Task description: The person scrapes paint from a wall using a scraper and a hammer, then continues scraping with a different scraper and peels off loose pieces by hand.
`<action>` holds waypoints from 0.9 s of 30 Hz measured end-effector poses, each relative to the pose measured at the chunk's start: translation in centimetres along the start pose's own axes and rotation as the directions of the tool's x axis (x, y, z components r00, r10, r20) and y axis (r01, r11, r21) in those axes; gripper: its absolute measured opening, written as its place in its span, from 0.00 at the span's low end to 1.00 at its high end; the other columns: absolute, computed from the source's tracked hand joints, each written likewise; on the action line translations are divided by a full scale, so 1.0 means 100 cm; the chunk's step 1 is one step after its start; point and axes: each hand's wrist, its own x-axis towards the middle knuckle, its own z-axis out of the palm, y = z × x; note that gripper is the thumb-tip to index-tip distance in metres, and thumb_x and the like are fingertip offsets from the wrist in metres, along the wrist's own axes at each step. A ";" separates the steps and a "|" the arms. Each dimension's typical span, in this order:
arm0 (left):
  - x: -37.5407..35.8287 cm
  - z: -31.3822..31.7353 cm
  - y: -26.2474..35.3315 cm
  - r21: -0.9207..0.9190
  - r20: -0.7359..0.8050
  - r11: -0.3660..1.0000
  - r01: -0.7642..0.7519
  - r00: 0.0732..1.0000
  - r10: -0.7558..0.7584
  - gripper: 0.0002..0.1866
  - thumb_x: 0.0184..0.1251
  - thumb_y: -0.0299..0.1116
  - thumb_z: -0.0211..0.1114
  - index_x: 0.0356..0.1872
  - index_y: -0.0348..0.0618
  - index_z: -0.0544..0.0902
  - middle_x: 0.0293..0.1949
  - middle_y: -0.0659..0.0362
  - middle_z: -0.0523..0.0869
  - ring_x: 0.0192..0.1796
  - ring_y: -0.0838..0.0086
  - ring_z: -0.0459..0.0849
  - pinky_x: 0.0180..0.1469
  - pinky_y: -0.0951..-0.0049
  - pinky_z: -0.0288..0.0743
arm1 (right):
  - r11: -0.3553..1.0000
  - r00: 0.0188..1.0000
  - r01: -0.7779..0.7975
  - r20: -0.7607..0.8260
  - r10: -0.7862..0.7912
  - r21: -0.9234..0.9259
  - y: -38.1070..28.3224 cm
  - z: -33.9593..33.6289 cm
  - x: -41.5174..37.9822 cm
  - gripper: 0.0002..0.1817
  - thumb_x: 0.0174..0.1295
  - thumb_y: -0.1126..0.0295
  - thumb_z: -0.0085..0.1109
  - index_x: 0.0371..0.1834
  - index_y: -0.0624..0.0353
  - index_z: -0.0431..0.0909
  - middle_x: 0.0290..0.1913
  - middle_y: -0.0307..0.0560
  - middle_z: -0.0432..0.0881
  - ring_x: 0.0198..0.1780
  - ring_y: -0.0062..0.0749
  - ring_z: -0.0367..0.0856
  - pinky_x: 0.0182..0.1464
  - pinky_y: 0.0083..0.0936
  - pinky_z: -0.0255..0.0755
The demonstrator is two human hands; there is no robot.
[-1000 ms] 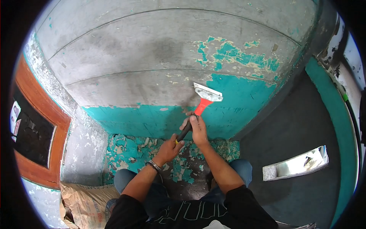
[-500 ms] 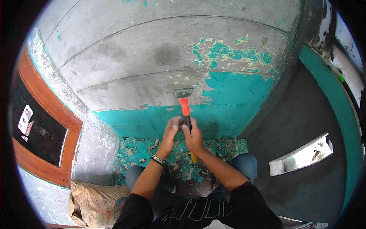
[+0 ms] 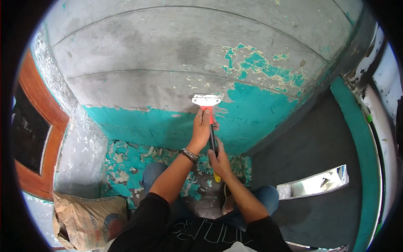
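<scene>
A long scraper (image 3: 213, 134) has a wide metal head, a red neck, a black shaft and a yellow end. My left hand (image 3: 202, 128), with a bracelet on its wrist, is closed around the red neck just below the head. Lower down, my right hand (image 3: 220, 161) is wrapped round the black shaft above the yellow end. The scraper's head lies over the grey wall (image 3: 138, 88), near the upper edge of the remaining teal paint (image 3: 260, 105). Whether its blade touches the wall I cannot tell.
Teal paint flakes (image 3: 121, 168) litter the floor below the wall. A brown paper sack (image 3: 90, 218) stands at the lower left, near a wooden frame (image 3: 58, 138). On the right is a dark wall (image 3: 310, 147) with a bright opening (image 3: 315, 185).
My left hand has moved up and closed on the scraper's neck. The scraper's head now shows its bright metal face instead of a dark one. The view has shifted somewhat.
</scene>
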 end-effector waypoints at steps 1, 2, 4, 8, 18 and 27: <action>0.000 0.002 -0.001 0.008 -0.016 1.000 -0.009 1.000 0.009 0.17 0.75 0.47 0.48 0.43 0.42 0.71 0.25 0.62 0.75 0.23 0.79 0.77 0.22 0.79 0.71 | 0.995 0.994 -0.098 0.041 0.097 0.017 0.008 -0.007 -0.007 0.24 0.68 0.66 0.48 0.66 0.61 0.60 0.34 0.49 0.77 0.31 0.33 0.78 0.35 0.30 0.71; 0.001 0.004 -0.004 -0.004 -0.024 1.000 -0.008 1.000 0.008 0.17 0.75 0.47 0.48 0.43 0.42 0.71 0.25 0.62 0.75 0.23 0.79 0.77 0.22 0.79 0.71 | 0.980 0.978 -0.196 0.083 0.193 0.034 0.017 -0.011 -0.016 0.21 0.68 0.65 0.49 0.61 0.62 0.65 0.29 0.42 0.75 0.27 0.25 0.76 0.31 0.25 0.70; 0.006 0.009 -0.011 -0.056 -0.046 0.997 -0.052 0.998 0.049 0.16 0.75 0.47 0.47 0.41 0.43 0.71 0.22 0.63 0.73 0.18 0.81 0.73 0.17 0.80 0.66 | 0.980 0.981 -0.182 0.083 0.176 0.079 0.044 -0.013 -0.041 0.16 0.69 0.63 0.49 0.53 0.61 0.68 0.26 0.39 0.73 0.25 0.22 0.74 0.28 0.22 0.67; 0.009 0.009 -0.009 -0.092 -0.105 0.995 0.024 0.994 -0.034 0.14 0.75 0.46 0.48 0.36 0.46 0.70 0.22 0.65 0.71 0.16 0.82 0.69 0.15 0.80 0.62 | 0.876 0.976 -0.212 0.045 0.214 0.434 0.071 0.006 -0.079 0.14 0.69 0.58 0.49 0.35 0.59 0.70 0.24 0.35 0.71 0.22 0.19 0.70 0.24 0.19 0.63; 0.022 -0.001 -0.010 0.063 -0.140 0.998 -0.007 0.990 0.016 0.14 0.75 0.46 0.49 0.36 0.47 0.71 0.18 0.67 0.69 0.14 0.85 0.64 0.14 0.81 0.58 | 0.823 0.956 -0.293 0.160 0.246 0.486 0.079 0.040 -0.047 0.21 0.71 0.51 0.42 0.38 0.58 0.72 0.20 0.33 0.66 0.20 0.18 0.64 0.21 0.19 0.56; 0.018 0.005 -0.014 -0.046 -0.181 0.999 0.007 0.983 -0.015 0.13 0.75 0.44 0.50 0.34 0.46 0.70 0.17 0.69 0.67 0.13 0.85 0.63 0.13 0.82 0.56 | 0.940 0.969 -0.231 -0.026 0.244 0.250 0.102 0.030 -0.039 0.21 0.71 0.52 0.43 0.32 0.60 0.71 0.21 0.34 0.65 0.24 0.19 0.62 0.27 0.23 0.57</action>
